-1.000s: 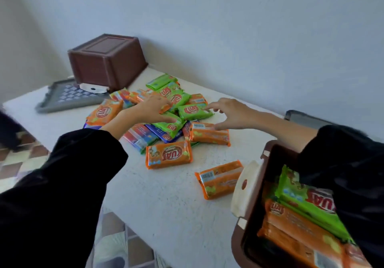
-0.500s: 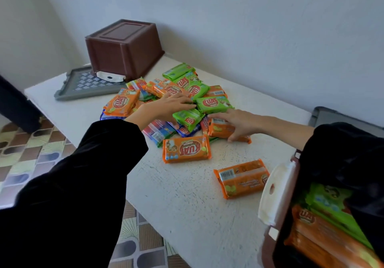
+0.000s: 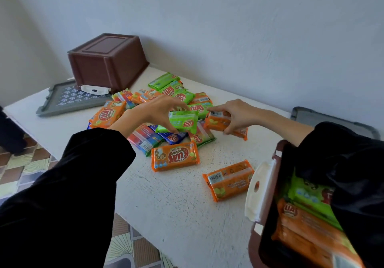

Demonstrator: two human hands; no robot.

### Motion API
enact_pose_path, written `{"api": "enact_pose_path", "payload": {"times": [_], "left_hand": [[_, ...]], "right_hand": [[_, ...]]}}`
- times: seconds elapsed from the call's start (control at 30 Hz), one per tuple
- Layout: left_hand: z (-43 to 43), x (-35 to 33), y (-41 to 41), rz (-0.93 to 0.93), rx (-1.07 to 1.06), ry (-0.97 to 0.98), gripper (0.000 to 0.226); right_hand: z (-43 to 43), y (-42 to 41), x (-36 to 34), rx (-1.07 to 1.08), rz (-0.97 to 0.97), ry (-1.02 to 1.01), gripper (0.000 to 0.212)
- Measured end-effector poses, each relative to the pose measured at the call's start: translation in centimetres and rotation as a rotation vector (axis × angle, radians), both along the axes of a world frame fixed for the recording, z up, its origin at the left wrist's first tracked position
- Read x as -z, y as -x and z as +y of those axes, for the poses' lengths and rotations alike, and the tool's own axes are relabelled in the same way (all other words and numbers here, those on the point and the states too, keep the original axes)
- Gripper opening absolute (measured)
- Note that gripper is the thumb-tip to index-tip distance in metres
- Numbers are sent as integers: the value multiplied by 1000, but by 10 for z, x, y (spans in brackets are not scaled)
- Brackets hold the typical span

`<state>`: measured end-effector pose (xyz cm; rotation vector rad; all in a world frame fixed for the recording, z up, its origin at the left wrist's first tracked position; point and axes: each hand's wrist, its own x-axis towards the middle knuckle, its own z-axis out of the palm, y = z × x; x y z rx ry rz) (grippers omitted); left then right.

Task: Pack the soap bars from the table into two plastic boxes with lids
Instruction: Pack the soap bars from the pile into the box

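Green soap bar [image 3: 182, 122] pinched in my left hand [image 3: 155, 111], orange bar [image 3: 220, 123] gripped in my right hand [image 3: 239, 114]; lift both clear of the pile [image 3: 176, 92], lay flat in near-right box [image 3: 254, 249].

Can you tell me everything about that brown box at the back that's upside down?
The brown box looks like plastic, dark reddish-brown and a bit shiny. It is turned upside down, so its flat bottom with a raised rectangle faces up. Its sides slope outward toward the rim. A white latch sticks out at the near bottom edge. The box stands at the far left end of the table, close to the wall, with its front edge on a grey lid.
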<state>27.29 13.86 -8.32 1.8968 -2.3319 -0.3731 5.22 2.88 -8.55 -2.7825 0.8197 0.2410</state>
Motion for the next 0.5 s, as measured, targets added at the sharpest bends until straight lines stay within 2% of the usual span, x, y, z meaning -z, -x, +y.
{"api": "enact_pose_path", "payload": {"times": [0.1,0.23,0.37,0.5], "left_hand": [[-1,-33,19,36,43,91,70],[-9,-86,62,43,137,189,67],[-12,-118,120,-36,304,185,73],[-1,-123,176,-64,453,134,78]], "right_hand": [[5,27,-35,59,-99,56,85],[23,80,-88,130,-115,122,85],[61,140,-116,224,-118,131,87],[102,196,-125,327,-70,105,89]]}}
